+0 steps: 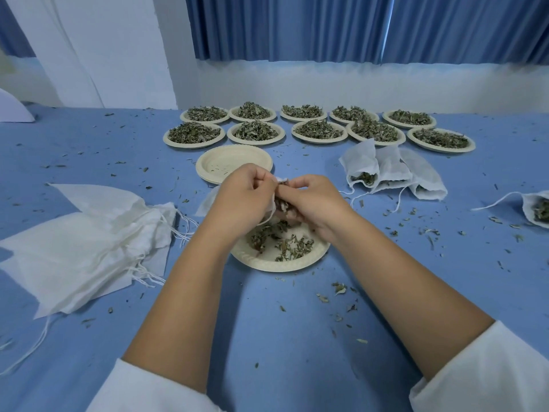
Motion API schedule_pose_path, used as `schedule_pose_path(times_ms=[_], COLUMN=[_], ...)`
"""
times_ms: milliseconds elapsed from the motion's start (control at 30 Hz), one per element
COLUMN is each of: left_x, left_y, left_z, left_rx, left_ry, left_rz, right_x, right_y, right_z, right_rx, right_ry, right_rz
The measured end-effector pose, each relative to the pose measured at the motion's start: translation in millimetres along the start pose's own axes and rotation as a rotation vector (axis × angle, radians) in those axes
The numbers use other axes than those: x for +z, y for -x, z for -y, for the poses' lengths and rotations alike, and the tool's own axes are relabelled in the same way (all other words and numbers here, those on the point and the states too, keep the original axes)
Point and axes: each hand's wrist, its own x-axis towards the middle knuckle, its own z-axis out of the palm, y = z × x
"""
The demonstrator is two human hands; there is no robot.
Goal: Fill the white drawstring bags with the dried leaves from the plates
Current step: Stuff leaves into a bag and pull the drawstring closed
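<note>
Blue bench (282, 337) w/ crumbs all over. Empty bags (89, 233) heaped at left, near for grabbing; full plates (193, 145) in two rows at back; filled bags (389, 171) parked right; empty plate (234, 162) mid-bench. Near plate (279, 264) sits under both hands — prob. to catch spills. Left hand (240, 194): fingers clamped on the open bag (208, 200) rim, keeping its mouth wide. Right hand (315, 200): fingers curled round a pinch of dried leaves (279, 202) at that mouth.

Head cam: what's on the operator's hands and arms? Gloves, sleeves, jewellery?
No gloves: the left hand and right hand are bare, with no ring, watch or band visible. The forearms are bare too. The left sleeve and right sleeve are plain white fabric ending near the elbows, with no visible markings.
</note>
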Motion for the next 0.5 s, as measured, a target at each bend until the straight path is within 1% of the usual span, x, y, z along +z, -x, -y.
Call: schedule_pose_path(times_ms=[100, 167, 233, 367, 500], left_x=[-3.7, -5.6, -6.3, -8.3, -8.9], left_y=[-3.2, -4.0, -4.8, -6.9, -4.7], left_z=[1.4, 2.3, 3.8, 5.1, 3.4], left_rx=[0.005, 0.0, -0.019, -0.063, -0.079], left_ry=[0.016, 0.031, 0.02, 0.02, 0.046], left_rz=[-0.097, -0.129, -0.159, -0.186, -0.142], right_x=[-5.5, -9.5, -12.6, -14.8, -16.8], right_y=[-1.4, -1.5, 0.6, 0.9, -0.7], right_z=[7.0, 11.7, 15.7, 17.7, 15.1], right_rx=[0.057, 0.105, 0.147, 0.173, 0.094], right_ry=[-0.057, -0.123, -0.122, -0.196, -0.286], right_rz=[0.089, 0.185, 0.235, 0.228, 0.236])
